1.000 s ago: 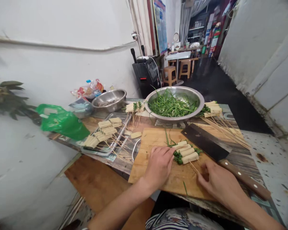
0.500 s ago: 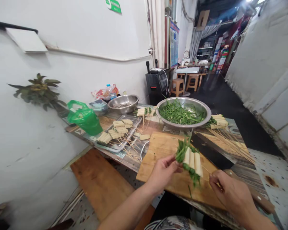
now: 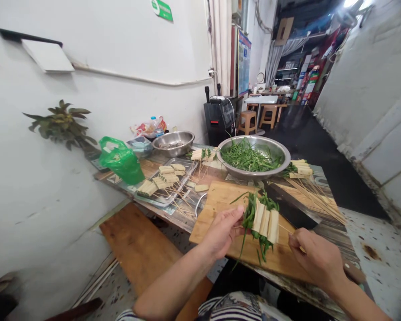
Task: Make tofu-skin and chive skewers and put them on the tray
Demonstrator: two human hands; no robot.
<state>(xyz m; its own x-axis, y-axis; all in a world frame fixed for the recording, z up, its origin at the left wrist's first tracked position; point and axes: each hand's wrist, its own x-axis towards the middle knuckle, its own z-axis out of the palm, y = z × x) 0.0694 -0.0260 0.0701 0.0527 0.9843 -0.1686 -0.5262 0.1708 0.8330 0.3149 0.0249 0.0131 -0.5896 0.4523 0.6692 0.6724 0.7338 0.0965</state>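
Over the wooden cutting board (image 3: 217,198), pale tofu-skin rolls (image 3: 264,221) filled with green chives sit side by side on a thin skewer (image 3: 285,228). My left hand (image 3: 223,232) pinches the chive-filled roll at the left end, its thumb on top. My right hand (image 3: 316,253) is closed around the skewer's bare right end. Loose chive ends hang from the rolls toward the board. A dark-bladed cleaver (image 3: 289,206) lies on the right of the board, its handle partly hidden by my right hand. Behind stands a steel basin (image 3: 227,168) of chives (image 3: 250,156).
Finished skewers lie in a clear tray (image 3: 186,171) and at the back right (image 3: 300,168). Bare skewers (image 3: 324,203) spread over the table's right side. A green plastic bag (image 3: 123,162) and a smaller steel bowl (image 3: 172,150) stand to the left. A wooden bench (image 3: 143,245) is below.
The view has shifted slightly. The skewered rolls have turned a little in my hands, and loose chives now stick out on their left side. Both hands keep their hold.
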